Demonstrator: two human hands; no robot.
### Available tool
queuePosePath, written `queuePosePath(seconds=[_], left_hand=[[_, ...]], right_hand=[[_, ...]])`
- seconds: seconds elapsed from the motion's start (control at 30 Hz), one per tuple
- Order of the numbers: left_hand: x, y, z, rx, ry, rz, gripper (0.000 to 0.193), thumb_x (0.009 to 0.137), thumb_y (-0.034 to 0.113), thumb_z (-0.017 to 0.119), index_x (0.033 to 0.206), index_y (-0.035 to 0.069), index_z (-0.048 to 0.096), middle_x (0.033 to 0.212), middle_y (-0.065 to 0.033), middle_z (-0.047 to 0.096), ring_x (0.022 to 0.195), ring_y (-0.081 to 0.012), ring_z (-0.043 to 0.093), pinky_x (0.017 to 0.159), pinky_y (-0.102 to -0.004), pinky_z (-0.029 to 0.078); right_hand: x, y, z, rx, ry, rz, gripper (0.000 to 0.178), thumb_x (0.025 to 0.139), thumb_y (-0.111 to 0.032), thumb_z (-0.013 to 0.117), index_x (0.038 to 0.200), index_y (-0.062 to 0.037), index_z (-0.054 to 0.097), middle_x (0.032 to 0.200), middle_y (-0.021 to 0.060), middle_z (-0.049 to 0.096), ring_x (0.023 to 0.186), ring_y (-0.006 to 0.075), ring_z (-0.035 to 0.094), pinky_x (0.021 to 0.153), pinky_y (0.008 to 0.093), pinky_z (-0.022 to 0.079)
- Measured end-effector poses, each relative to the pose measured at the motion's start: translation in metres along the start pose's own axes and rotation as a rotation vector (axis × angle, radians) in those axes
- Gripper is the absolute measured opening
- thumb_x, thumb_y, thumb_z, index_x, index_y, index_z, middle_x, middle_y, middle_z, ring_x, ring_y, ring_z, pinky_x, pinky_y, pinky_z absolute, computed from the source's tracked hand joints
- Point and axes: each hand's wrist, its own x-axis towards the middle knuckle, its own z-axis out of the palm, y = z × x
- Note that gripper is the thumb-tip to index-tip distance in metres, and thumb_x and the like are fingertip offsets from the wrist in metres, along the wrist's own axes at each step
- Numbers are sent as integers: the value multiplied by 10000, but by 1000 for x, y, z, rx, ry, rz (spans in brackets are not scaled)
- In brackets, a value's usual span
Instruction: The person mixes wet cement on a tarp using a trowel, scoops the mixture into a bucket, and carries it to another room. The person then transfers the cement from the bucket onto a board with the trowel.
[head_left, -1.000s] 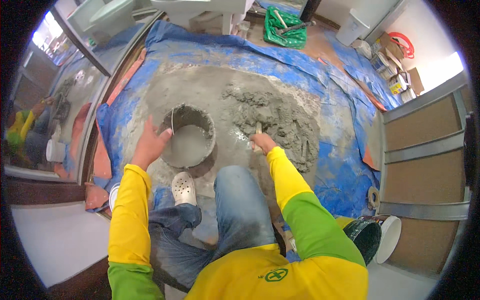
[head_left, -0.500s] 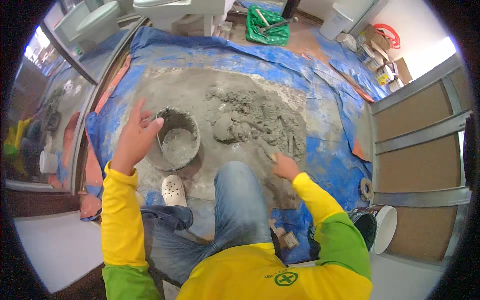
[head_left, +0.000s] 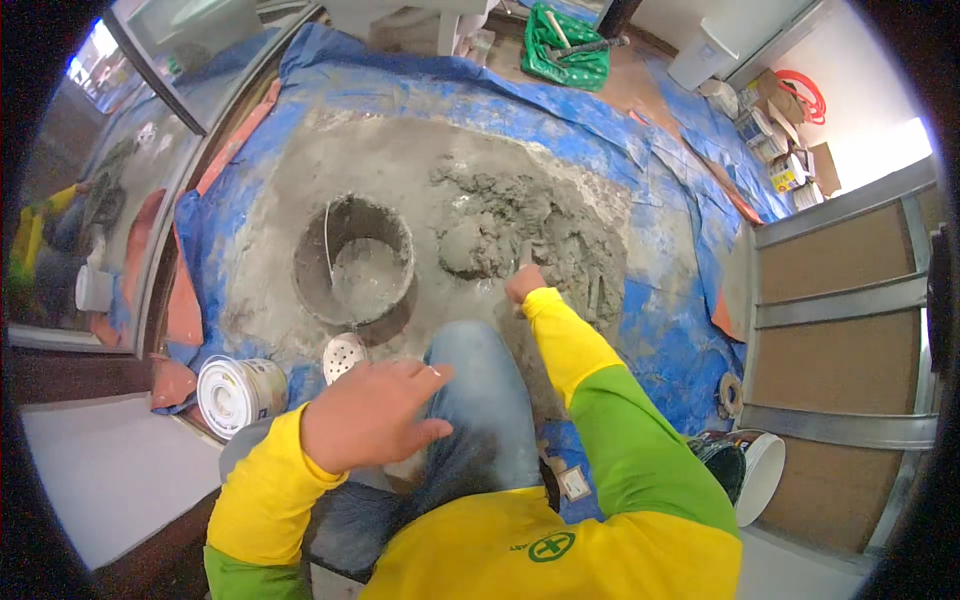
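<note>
My right hand (head_left: 524,284) is closed round the handle of a trowel (head_left: 526,253), largely hidden by the fist. The blade meets the near left edge of a rough heap of wet grey mortar (head_left: 575,225). Over my left thigh hovers my left hand (head_left: 372,412), empty, its fingers stretched and the thumb apart. A mortar-smeared bucket (head_left: 308,285) stands left of the heap, its thin handle fallen across the opening. Some grey residue shows on its bottom.
Blue tarp (head_left: 665,340) spreads under and around the mortar. A lidded white pail (head_left: 228,398) stands at the left, near a glass panel (head_left: 95,220). Two tubs (head_left: 762,480) lie at the lower right by a framed board (head_left: 830,350). A green sack (head_left: 565,65) with tools lies at the back.
My left hand has drawn back from beside the bucket to above my thigh. My right hand has moved up and left with the trowel. The view has shifted slightly, showing the white pail.
</note>
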Motion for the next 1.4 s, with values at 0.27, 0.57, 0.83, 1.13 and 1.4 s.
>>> queuePosePath(seconds=[0.27, 0.57, 0.83, 1.13, 1.4], left_hand=[[16, -10, 17, 137, 26, 26, 524, 814, 330, 656, 1222, 36, 511, 998, -196, 604, 901, -378, 592, 764, -460, 479], [4, 14, 10, -14, 42, 219, 522, 801, 313, 675, 1209, 25, 524, 984, -149, 616, 891, -327, 602, 758, -415, 469], [-5, 11, 27, -1, -19, 169, 510, 796, 345, 657, 1212, 79, 525, 959, -82, 595, 870, -255, 600, 771, -379, 442], [-34, 6, 23, 17, 73, 37, 503, 798, 351, 654, 1207, 86, 528, 949, -79, 595, 875, -259, 599, 773, -374, 444], [14, 22, 12, 139, 40, 177, 505, 813, 342, 645, 1218, 76, 505, 962, -86, 581, 876, -258, 586, 777, -378, 439]], right_hand=[[-89, -52, -14, 856, 192, 503, 522, 769, -223, 614, 1214, 1, 456, 1046, 293, 602, 977, 432, 591, 803, 473, 465], [-140, 37, 16, 1661, 207, 697, 290, 864, -255, 561, 1049, -37, 510, 701, 125, 605, 547, 286, 603, 483, 417, 483], [17, 169, -4, 1554, 218, 734, 339, 891, -306, 510, 984, 4, 613, 723, 126, 637, 639, 243, 616, 641, 376, 504], [36, 112, -99, 690, -390, 369, 272, 818, -307, 587, 811, -60, 703, 955, 154, 685, 866, 307, 642, 804, 411, 488], [-52, -5, -53, 663, 3, 372, 441, 757, -161, 529, 1142, 53, 497, 984, 296, 628, 921, 437, 612, 808, 480, 488]])
